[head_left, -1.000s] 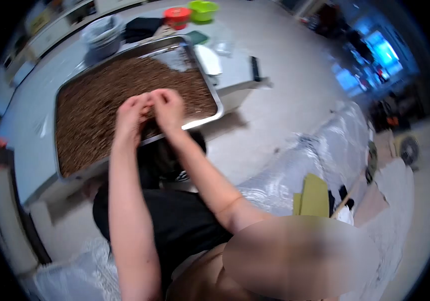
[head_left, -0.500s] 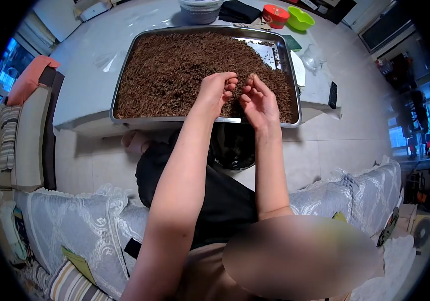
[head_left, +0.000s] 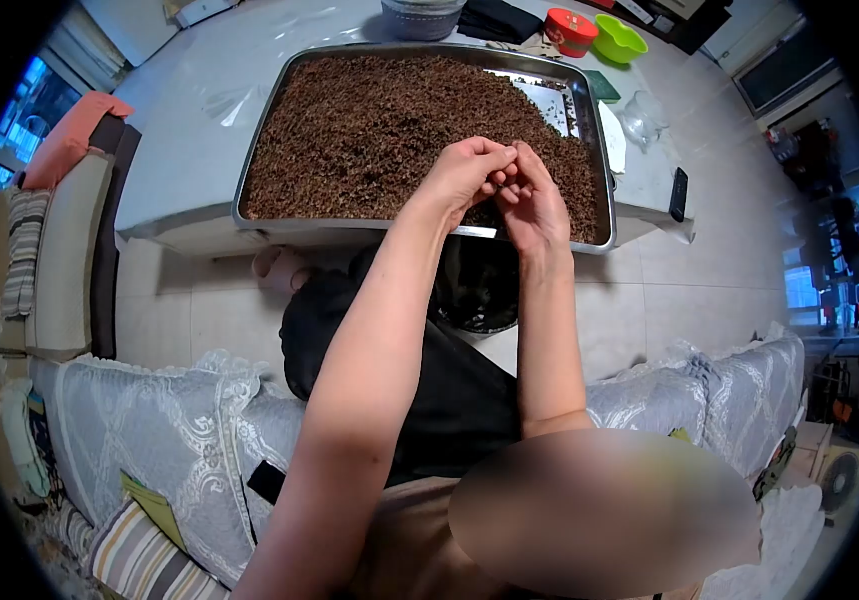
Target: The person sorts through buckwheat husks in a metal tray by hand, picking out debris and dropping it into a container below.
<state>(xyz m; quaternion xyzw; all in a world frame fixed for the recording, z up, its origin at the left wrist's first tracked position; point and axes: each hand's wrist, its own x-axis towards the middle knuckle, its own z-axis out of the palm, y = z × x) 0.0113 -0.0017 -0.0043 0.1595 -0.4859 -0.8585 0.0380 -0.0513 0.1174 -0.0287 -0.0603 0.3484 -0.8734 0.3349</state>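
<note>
A large metal tray (head_left: pixel 609 200) holds a thick spread of small brown dried pieces (head_left: pixel 379 130), perhaps plant matter. Over its front right part, my left hand (head_left: pixel 469 178) and my right hand (head_left: pixel 536 205) meet at the fingertips. The left thumb and forefinger are pinched together, with the other fingers curled. My right hand faces palm up, its fingers bent in and closed against the left fingertips. Whatever lies between them is too small to make out. A dark bin (head_left: pixel 474 290) stands below the tray's front edge, under my wrists.
The tray rests on a pale covered table (head_left: pixel 179 140). Behind it are a grey basket (head_left: pixel 419 18), a red round box (head_left: pixel 570 32) and a green bowl (head_left: pixel 619 40). To the right lie a green pad (head_left: pixel 601 87), clear plastic (head_left: pixel 642 118) and a black remote (head_left: pixel 678 194).
My hands have come together from a small gap, so the fingertips now touch. The whole view has shifted slightly, with the tray a little further right.
</note>
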